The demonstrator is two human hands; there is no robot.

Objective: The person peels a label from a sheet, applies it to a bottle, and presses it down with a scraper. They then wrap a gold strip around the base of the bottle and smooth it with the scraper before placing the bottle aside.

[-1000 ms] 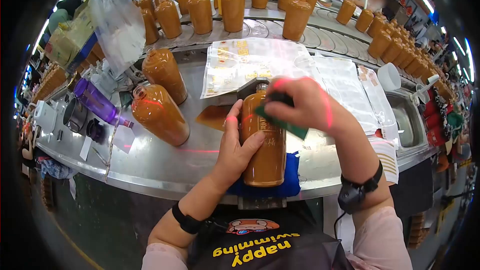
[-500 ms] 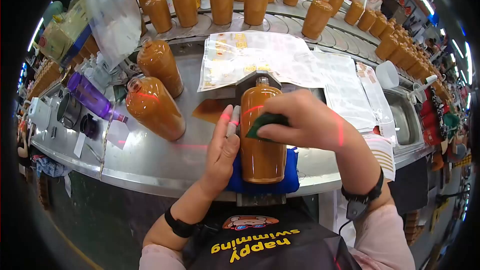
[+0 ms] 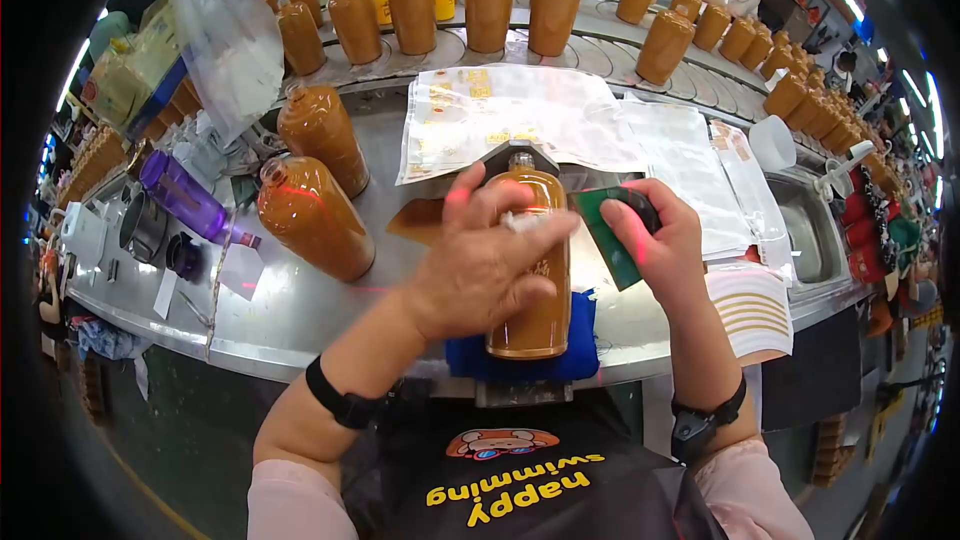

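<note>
A glossy brown bottle (image 3: 532,325) lies on its back on a blue cloth (image 3: 582,345), its clear neck toward a dark angled holder (image 3: 541,151). My left hand (image 3: 470,275) reaches over the bottle, fingers spread, fingertips at its upper face; a whitish covering shows on one finger. Pale lettering shows on the bottle beside that hand, which hides much of its left side. To the right of the bottle, my right hand (image 3: 662,245) grips a flat green scraper (image 3: 610,240) between thumb and fingers, apart from the bottle.
Two brown bottles (image 3: 318,220) stand at left near a purple tumbler (image 3: 180,195). Printed transfer sheets (image 3: 520,115) lie behind the holder, with a stack of gold-striped sheets (image 3: 748,310) at right. Beyond runs a curved conveyor (image 3: 600,48) carrying several bottles. A sink (image 3: 812,230) is at far right.
My right hand has drawn the green scraper off the bottle to the right. My left hand has moved from the bottle's left side onto its top. Bottles on the conveyor have shifted right.
</note>
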